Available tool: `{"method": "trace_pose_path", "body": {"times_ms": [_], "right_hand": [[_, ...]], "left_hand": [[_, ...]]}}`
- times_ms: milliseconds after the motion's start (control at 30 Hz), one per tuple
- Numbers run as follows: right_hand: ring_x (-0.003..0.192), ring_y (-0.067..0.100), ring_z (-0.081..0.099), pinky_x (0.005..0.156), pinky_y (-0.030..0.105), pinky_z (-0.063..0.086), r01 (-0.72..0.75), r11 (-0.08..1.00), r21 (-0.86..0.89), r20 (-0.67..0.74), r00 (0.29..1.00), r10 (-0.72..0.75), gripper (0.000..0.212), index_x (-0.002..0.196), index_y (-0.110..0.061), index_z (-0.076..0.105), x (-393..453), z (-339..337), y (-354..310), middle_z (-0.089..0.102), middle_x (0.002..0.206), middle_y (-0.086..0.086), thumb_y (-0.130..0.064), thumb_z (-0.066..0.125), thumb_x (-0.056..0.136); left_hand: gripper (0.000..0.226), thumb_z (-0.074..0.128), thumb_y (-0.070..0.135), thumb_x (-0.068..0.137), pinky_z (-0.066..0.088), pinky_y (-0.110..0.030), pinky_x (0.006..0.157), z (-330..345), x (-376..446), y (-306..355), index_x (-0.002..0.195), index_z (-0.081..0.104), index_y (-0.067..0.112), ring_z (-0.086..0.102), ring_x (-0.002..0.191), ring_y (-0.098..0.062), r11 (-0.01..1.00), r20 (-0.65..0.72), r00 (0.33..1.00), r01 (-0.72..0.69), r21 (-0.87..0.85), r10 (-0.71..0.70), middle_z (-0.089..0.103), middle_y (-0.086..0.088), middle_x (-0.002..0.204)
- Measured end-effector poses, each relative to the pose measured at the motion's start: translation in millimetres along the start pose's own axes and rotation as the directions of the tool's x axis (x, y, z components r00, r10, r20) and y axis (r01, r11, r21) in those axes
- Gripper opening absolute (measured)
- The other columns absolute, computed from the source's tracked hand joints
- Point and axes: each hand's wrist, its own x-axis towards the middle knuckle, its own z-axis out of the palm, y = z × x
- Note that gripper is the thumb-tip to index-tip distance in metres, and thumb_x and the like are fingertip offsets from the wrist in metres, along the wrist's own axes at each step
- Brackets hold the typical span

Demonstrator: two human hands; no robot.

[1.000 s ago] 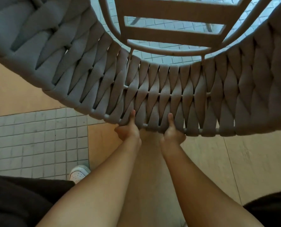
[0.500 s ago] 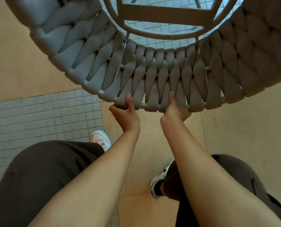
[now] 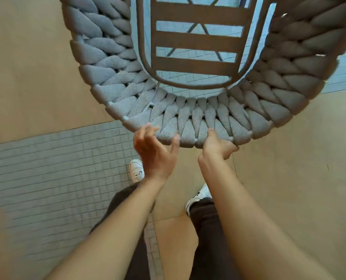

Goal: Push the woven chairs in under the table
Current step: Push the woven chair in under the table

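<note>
A grey woven chair [image 3: 200, 122] fills the upper half of the view, seen from above and behind its curved backrest. Its slatted seat [image 3: 196, 41] lies beyond, and crossed table legs show through the slats. My right hand [image 3: 218, 145] grips the backrest's top rim just right of the middle, thumb on the weave. My left hand [image 3: 154, 150] is off the rim, fingers spread, with only the fingertips near the weave to the left of the middle.
The floor is tan with a band of small grey tiles [image 3: 53, 168] on the left. My white shoes [image 3: 136, 170] and dark trouser legs stand right behind the chair. More grey tile lies under the chair and table.
The chair has slid forward, away from me, and I have stepped after it. My left hand has let go of the rim and spread apart; my right hand keeps its grip.
</note>
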Motion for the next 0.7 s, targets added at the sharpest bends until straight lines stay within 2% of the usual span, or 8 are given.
{"method": "trace_pose_path", "body": {"times_ms": [67, 167, 233, 400, 500, 567, 633, 700], "right_hand": [[0.068, 0.007, 0.05, 0.078, 0.024, 0.04, 0.007, 1.0, -0.009, -0.004, 1.0, -0.007, 0.057, 0.113, -0.02, 0.036, -19.0, -0.4, -16.8, 0.045, 0.085, -0.011, -0.016, 0.082, 0.078], [0.076, 0.02, 0.056, 0.078, 0.027, 0.041, 0.031, 1.0, 0.004, -0.012, 0.999, -0.031, 0.056, 0.118, -0.016, 0.038, -43.5, 5.8, -41.7, 0.053, 0.1, 0.001, -0.018, 0.078, 0.079], [0.085, 0.027, 0.056, 0.079, 0.029, 0.043, 0.058, 0.998, 0.011, -0.004, 0.998, -0.058, 0.06, 0.123, -0.014, 0.037, -58.3, 14.1, -59.6, 0.055, 0.109, 0.006, -0.021, 0.078, 0.079], [0.098, 0.035, 0.063, 0.089, 0.048, 0.057, 0.088, 0.996, 0.018, 0.082, 0.993, -0.089, 0.06, 0.112, -0.015, 0.029, -81.3, 39.6, -100.0, 0.051, 0.112, 0.013, -0.029, 0.079, 0.082], [0.101, 0.035, 0.063, 0.091, 0.045, 0.056, 0.095, 0.995, -0.038, 0.095, 0.991, -0.091, 0.071, 0.114, -0.013, 0.028, -90.8, 51.2, -116.5, 0.048, 0.12, 0.014, -0.042, 0.082, 0.08], [0.108, 0.031, 0.052, 0.09, 0.04, 0.046, 0.156, 0.967, -0.2, 0.028, 0.988, -0.153, 0.086, 0.128, -0.01, 0.029, -96.8, 53.7, -120.1, 0.037, 0.138, 0.014, -0.051, 0.083, 0.076], [0.121, 0.036, 0.039, 0.098, 0.045, 0.037, 0.35, 0.823, -0.447, -0.03, 0.914, -0.405, 0.104, 0.147, -0.011, 0.023, -99.3, 47.9, -119.8, 0.024, 0.149, 0.013, -0.059, 0.08, 0.074], [0.136, 0.039, 0.028, 0.111, 0.049, 0.024, 0.653, 0.487, -0.58, 0.14, 0.669, -0.73, 0.108, 0.156, -0.018, 0.019, -95.8, 38.5, -121.6, 0.019, 0.157, 0.015, -0.063, 0.075, 0.076]], "left_hand": [[0.059, 0.068, 0.053, 0.082, 0.023, -0.052, 0.119, -21.9, 23.5, -4.7, 0.12, 0.059, 0.01, 0.046, 0.131, -0.033, 0.95, 0.186, 0.937, -0.309, 0.04, 0.296, 0.055, -0.011, 0.131], [0.072, 0.059, 0.069, 0.076, 0.027, -0.053, 0.115, -40.4, 73.7, -9.4, 0.126, 0.063, 0.017, 0.051, 0.133, -0.028, 0.76, 0.415, 0.71, -0.646, 0.065, 0.569, 0.061, -0.002, 0.132], [0.071, 0.059, 0.067, 0.076, 0.034, -0.051, 0.11, -44.9, 109.3, -7.2, 0.129, 0.063, 0.02, 0.056, 0.129, -0.027, 0.685, 0.469, 0.641, -0.722, 0.099, 0.607, 0.064, -0.002, 0.133], [0.047, 0.055, 0.062, 0.091, 0.044, -0.043, 0.088, -44.5, 187.8, 7.2, 0.111, 0.069, 0.022, 0.068, 0.093, -0.028, 0.587, 0.493, 0.589, -0.789, 0.182, 0.64, 0.071, -0.001, 0.103], [0.048, 0.053, 0.064, 0.091, 0.043, -0.041, 0.085, -41.5, 222.8, 12.9, 0.106, 0.07, 0.021, 0.067, 0.089, -0.029, 0.551, 0.517, 0.548, -0.818, 0.167, 0.657, 0.071, 0.0, 0.099], [0.049, 0.053, 0.064, 0.091, 0.044, -0.041, 0.083, -41.0, 236.1, 12.4, 0.105, 0.07, 0.02, 0.067, 0.088, -0.029, 0.53, 0.528, 0.515, -0.837, 0.139, 0.675, 0.071, 0.0, 0.098], [0.05, 0.051, 0.065, 0.092, 0.044, -0.042, 0.083, -41.3, 239.5, 10.5, 0.108, 0.069, 0.021, 0.067, 0.09, -0.028, 0.522, 0.535, 0.496, -0.845, 0.116, 0.684, 0.071, 0.0, 0.1], [0.05, 0.052, 0.065, 0.092, 0.043, -0.041, 0.083, -41.8, 241.1, 10.1, 0.112, 0.068, 0.023, 0.068, 0.092, -0.026, 0.533, 0.54, 0.495, -0.841, 0.098, 0.681, 0.071, 0.002, 0.102]]}}
